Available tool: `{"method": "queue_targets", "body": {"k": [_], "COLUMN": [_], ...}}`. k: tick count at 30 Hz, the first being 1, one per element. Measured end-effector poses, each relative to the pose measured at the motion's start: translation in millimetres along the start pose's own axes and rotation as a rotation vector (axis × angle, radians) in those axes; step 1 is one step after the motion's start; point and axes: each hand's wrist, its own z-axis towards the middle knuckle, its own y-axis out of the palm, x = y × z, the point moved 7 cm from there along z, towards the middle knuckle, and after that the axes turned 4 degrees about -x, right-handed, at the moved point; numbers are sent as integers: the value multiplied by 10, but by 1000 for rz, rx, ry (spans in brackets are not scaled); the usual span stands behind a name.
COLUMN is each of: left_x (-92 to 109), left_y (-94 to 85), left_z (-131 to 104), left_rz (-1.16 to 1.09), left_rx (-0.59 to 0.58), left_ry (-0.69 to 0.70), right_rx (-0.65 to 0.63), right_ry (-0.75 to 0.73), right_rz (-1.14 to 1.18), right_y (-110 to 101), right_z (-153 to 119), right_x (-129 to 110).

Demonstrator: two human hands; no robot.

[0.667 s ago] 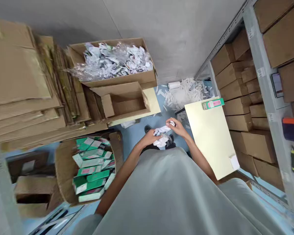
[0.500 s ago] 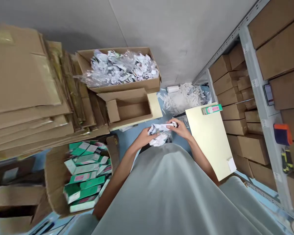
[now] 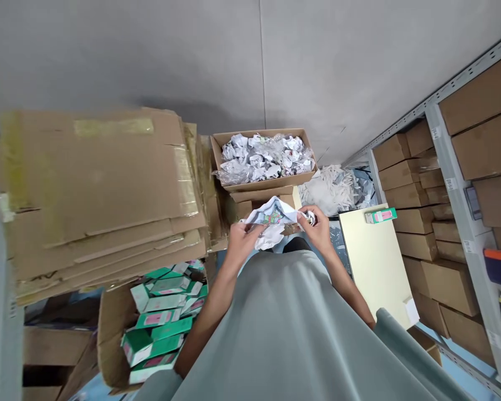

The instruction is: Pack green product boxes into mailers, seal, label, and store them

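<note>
A crumpled sheet of printed paper (image 3: 273,214) is stretched between my two hands, in front of my body. My left hand (image 3: 242,240) pinches its left end, with a white crumpled part (image 3: 270,237) hanging just beside the fingers. At the other end, my right hand (image 3: 315,229) grips the paper, and a small dark-and-white wad shows by its fingertips. Beyond the hands stands a cardboard box (image 3: 271,182) filled with crumpled paper (image 3: 267,159) and clear plastic. Another carton (image 3: 261,196), lower and nearer, is partly hidden behind the held paper.
Flattened cardboard (image 3: 108,172) is stacked at left, above a carton (image 3: 112,323) of green-and-white boxes (image 3: 167,317). On the right, a pale board (image 3: 373,262) bears a small green box (image 3: 381,215). Shelving with brown cartons (image 3: 451,273) lines the right side. White shreds (image 3: 332,189) lie near the wall.
The paper between my hands has been spread wider, showing its coloured print. Both hands have risen in view and moved slightly apart. My view has shifted left, so the surroundings appear farther right.
</note>
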Motion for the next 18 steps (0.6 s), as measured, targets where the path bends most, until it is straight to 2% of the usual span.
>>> {"method": "queue_targets", "body": {"k": [5, 8, 11, 15, 18], "left_x": [150, 244, 430, 647, 667], "left_y": [-105, -50, 68, 183, 51], "left_z": [200, 299, 505, 925, 1054], "left_rz": [-36, -106, -188, -209, -108], "left_rx": [154, 247, 298, 259, 338], "left_ry": [-3, -18, 8, -9, -60], "right_rx": [-88, -143, -195, -281, -275], "right_ry": [-10, -93, -142, -11, 130], "right_rz": [45, 19, 2, 14, -21], "right_y": [70, 45, 21, 111, 184], "right_z": [405, 728, 1174, 1948, 2468], "right_x": [-167, -328, -432, -316, -135]}}
